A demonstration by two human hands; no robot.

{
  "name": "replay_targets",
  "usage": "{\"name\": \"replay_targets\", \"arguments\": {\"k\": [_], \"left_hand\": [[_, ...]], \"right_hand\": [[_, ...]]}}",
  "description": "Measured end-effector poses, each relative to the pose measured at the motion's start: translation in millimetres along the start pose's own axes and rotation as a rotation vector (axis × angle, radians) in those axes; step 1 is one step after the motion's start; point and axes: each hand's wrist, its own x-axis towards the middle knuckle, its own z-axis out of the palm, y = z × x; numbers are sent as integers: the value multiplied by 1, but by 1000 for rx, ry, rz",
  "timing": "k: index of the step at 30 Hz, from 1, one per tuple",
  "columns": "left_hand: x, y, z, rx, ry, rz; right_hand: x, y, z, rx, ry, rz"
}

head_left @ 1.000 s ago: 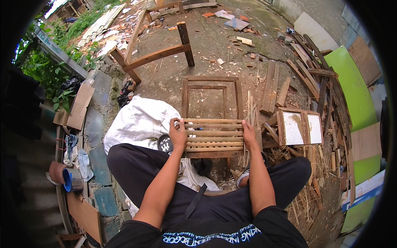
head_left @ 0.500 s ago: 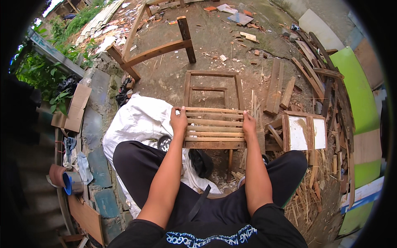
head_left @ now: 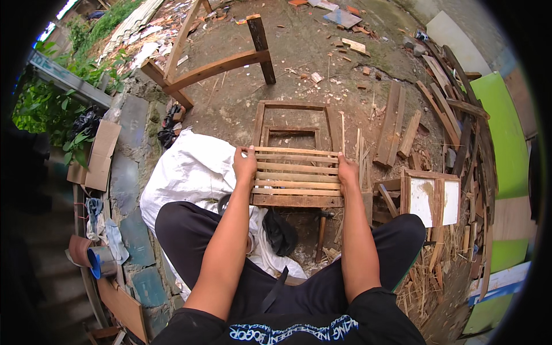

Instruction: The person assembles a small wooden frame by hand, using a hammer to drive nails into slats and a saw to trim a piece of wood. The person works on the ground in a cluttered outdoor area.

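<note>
Across the middle of the view is a slatted wooden frame, with several thin slats running left to right above a wider near rail. My left hand grips its left side, thumb up near the top slat. On the right side my right hand is closed around the edge. Just beyond it is an open rectangular wooden frame with a smaller one inside; whether it is joined to the slatted frame I cannot tell. Below the near rail, between my legs, a hammer stands with its head up.
A white sack spreads at left, with a black bag by my leg. Wooden planks and a white-panelled wooden frame lie at right. A larger wooden frame stands ahead. A block wall runs along the left.
The slatted frame has tilted a little, showing wider gaps between its slats, with both hands still holding its sides. The hammer's head has come into sight below it. My view has shifted slightly.
</note>
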Motion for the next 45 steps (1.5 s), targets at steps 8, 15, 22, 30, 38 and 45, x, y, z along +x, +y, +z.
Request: {"name": "replay_targets", "arguments": {"k": [8, 15, 22, 30, 38, 45], "left_hand": [[2, 7, 5, 76, 8, 26], [14, -3, 7, 28, -33, -4], [-6, -11, 17, -311, -126, -33], [-28, -19, 49, -350, -152, 35], [-25, -26, 53, -362, -182, 8], [-65, -11, 71, -204, -153, 55]], "right_hand": [[3, -1, -1, 47, -8, 8], [11, 7, -3, 124, -46, -10], [-20, -15, -37, 91, -11, -162], [-32, -24, -71, 8, 89, -229], [-18, 2, -73, -4, 155, -160], [-25, 13, -98, -81, 234, -118]]}}
